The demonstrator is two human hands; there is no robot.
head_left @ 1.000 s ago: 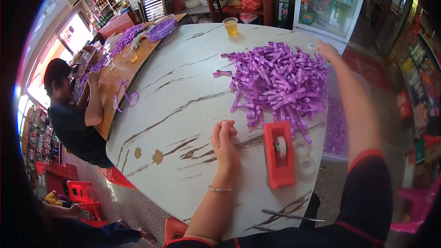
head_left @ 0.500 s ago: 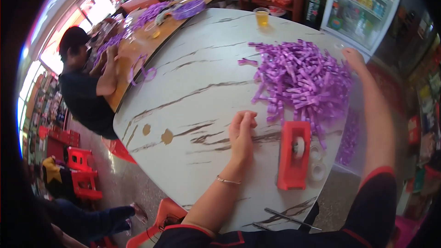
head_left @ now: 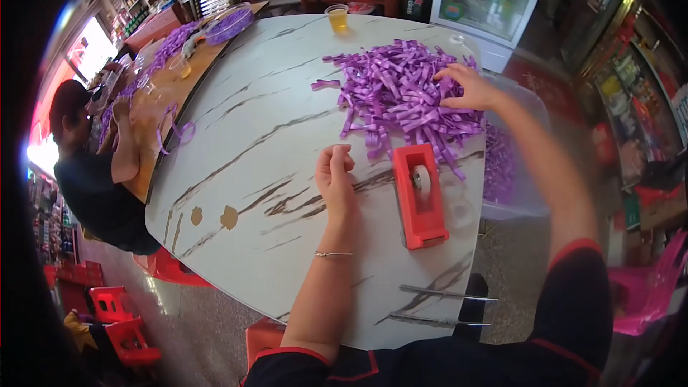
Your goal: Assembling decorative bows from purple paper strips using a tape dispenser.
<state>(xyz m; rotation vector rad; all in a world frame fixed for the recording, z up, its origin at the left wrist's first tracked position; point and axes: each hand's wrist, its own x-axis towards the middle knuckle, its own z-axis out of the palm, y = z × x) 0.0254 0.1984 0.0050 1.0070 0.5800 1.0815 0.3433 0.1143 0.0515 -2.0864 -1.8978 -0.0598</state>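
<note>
A large heap of folded purple ribbon strips (head_left: 401,86) lies on the marble-patterned table (head_left: 236,143). My right hand (head_left: 469,91) reaches over the right side of the heap. Its thumb and fingers are apart, with the fingertips at the strips; no strip shows clearly gripped. My left hand (head_left: 335,175) rests on the table in front of the heap, fingers curled in, and nothing shows in it. Just right of it stands a red tape dispenser (head_left: 421,201) with a roll of tape (head_left: 421,180) inside.
A clear plastic bin (head_left: 527,209) holding purple strips stands beyond the table's right edge. Two thin metal tools (head_left: 437,292) lie near me. A cup of yellow drink (head_left: 337,20) stands at the back. Another person (head_left: 93,172) sits at a wooden table on the left.
My right hand has moved left from beside the heap onto its right side, and its fingers have spread. The view has swung right. My left hand stays curled on the table.
</note>
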